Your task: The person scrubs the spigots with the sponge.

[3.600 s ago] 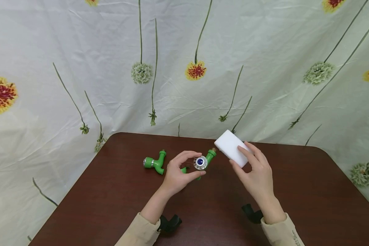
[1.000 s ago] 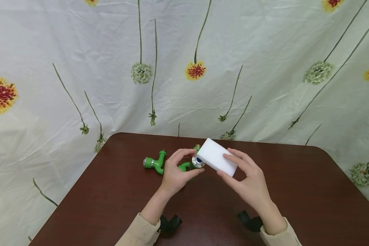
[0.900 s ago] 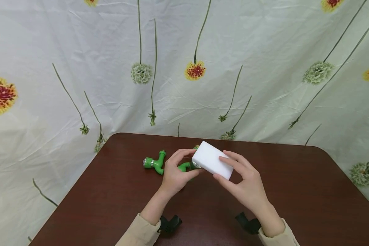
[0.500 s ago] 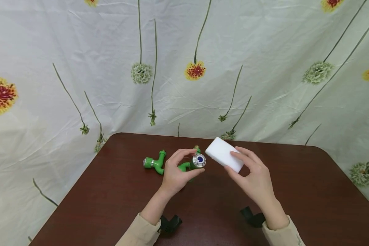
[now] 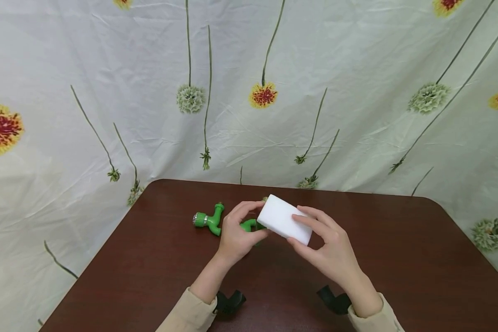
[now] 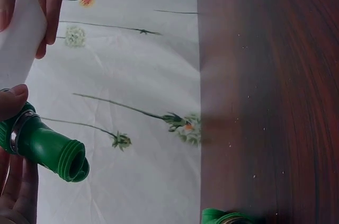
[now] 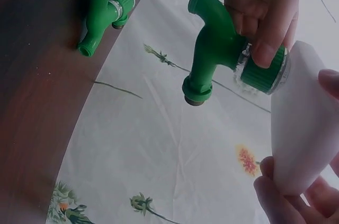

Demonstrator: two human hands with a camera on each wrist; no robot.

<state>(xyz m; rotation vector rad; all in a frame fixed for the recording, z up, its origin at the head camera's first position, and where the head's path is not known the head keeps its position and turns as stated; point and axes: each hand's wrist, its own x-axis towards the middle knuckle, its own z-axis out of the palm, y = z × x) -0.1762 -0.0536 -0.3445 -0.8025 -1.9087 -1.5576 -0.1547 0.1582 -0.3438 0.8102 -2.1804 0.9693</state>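
My left hand (image 5: 237,237) grips a green plastic tap (image 7: 214,36) by its ribbed knob, raised above the table. A white block that looks like a sponge (image 5: 285,219) is pinched between the thumb and fingers of my right hand (image 5: 331,246). Its flat face lies against the knob's end in the right wrist view, so the silver-and-blue cap is covered in the head view. The left wrist view shows the tap's open green spout (image 6: 69,160) below my thumb. Another green tap (image 5: 209,220) lies on the table left of my left hand.
The dark brown table (image 5: 377,258) has a flower-printed white cloth (image 5: 357,69) hanging behind it. In the right wrist view, more than one green tap (image 7: 98,17) shows on the table. Black straps or mounts (image 5: 231,302) sit at both wrists.
The sponge moves off to the right half a second ago, baring the knob's cap, and is now back left over it. My left hand stays almost still, keeping its grip on the tap.
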